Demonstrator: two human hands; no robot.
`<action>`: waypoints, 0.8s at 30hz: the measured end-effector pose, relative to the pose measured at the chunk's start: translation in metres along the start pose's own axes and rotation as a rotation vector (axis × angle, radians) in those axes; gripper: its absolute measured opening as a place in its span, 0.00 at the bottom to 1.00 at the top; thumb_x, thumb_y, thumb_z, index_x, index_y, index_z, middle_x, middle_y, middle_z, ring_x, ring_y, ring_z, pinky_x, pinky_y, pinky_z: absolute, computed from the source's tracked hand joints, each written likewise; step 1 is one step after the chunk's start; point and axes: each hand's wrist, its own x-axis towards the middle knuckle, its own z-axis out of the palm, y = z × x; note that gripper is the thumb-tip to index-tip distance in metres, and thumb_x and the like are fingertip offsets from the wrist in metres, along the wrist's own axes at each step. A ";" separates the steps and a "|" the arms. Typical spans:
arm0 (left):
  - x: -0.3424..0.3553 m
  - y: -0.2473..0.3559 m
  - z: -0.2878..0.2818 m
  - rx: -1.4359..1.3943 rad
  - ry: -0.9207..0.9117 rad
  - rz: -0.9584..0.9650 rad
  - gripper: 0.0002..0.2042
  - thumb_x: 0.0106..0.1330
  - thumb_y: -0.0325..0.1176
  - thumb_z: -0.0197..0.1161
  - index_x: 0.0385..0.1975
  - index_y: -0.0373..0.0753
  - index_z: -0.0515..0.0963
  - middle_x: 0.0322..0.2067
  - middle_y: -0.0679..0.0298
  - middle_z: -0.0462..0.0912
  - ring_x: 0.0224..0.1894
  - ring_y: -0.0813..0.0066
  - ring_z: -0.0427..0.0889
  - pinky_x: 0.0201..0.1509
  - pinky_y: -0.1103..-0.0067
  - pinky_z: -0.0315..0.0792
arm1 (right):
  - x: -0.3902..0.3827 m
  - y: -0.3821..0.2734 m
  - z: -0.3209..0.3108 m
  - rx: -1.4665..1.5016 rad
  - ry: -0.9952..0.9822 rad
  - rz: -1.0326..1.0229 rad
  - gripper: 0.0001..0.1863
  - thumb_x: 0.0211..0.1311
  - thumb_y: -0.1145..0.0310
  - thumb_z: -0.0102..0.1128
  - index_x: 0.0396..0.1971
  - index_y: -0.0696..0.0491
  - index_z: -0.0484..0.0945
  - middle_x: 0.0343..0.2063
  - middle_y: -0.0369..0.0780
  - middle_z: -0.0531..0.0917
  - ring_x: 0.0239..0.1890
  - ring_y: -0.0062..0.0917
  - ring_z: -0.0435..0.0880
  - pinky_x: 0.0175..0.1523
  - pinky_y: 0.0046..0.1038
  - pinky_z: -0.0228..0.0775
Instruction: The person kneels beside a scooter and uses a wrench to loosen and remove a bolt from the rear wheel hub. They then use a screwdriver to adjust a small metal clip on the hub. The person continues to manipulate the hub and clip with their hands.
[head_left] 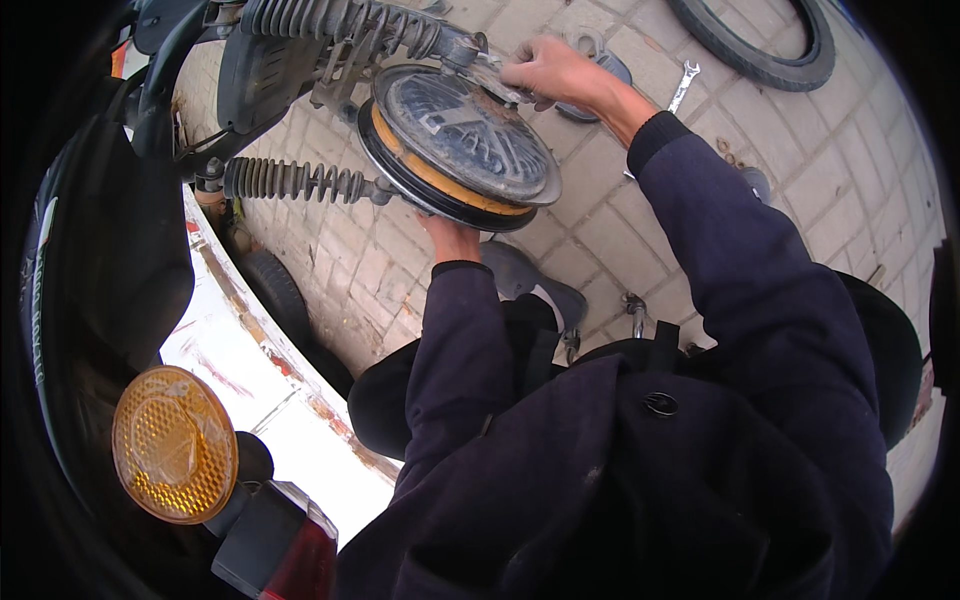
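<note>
Your left hand [452, 240] is touching the round, grey-metal, orange-banded wheel [470, 145] from below at upper centre, its grip hidden; your right hand [548, 74] is curling narrowly above, its hold unclear. Pale lettering [38, 310] is curving along black plastic bodywork [120, 245], far left.

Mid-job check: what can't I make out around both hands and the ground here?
In the head view:
Left hand: its fingers, hidden by the wheel.
Right hand: exactly what its fingertips touch, hidden by the hand itself.
Wrench: its lower end, hidden behind the right sleeve.
Loose tyre: its far part, cut off by the top edge.
</note>
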 end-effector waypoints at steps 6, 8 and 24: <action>0.002 -0.002 -0.010 -0.038 -0.026 -0.049 0.26 0.77 0.48 0.48 0.68 0.39 0.62 0.66 0.58 0.68 0.66 0.58 0.69 0.71 0.60 0.65 | -0.004 0.021 -0.037 -0.064 0.071 0.006 0.26 0.64 0.48 0.65 0.43 0.60 0.81 0.29 0.38 0.80 0.27 0.19 0.78 0.29 0.23 0.72; 0.004 -0.002 -0.014 -0.042 0.008 -0.076 0.27 0.78 0.48 0.47 0.69 0.39 0.61 0.67 0.58 0.67 0.67 0.57 0.69 0.71 0.60 0.65 | -0.004 0.036 -0.082 -0.087 0.158 -0.017 0.30 0.65 0.44 0.64 0.47 0.60 0.80 0.32 0.39 0.81 0.30 0.19 0.80 0.32 0.23 0.73; 0.004 0.000 -0.033 -0.017 0.057 -0.131 0.26 0.76 0.52 0.50 0.66 0.42 0.67 0.65 0.63 0.72 0.65 0.63 0.71 0.70 0.65 0.66 | -0.043 0.169 -0.178 -1.772 -0.062 -0.361 0.05 0.59 0.72 0.58 0.36 0.51 0.80 0.41 0.40 0.80 0.52 0.34 0.78 0.50 0.34 0.72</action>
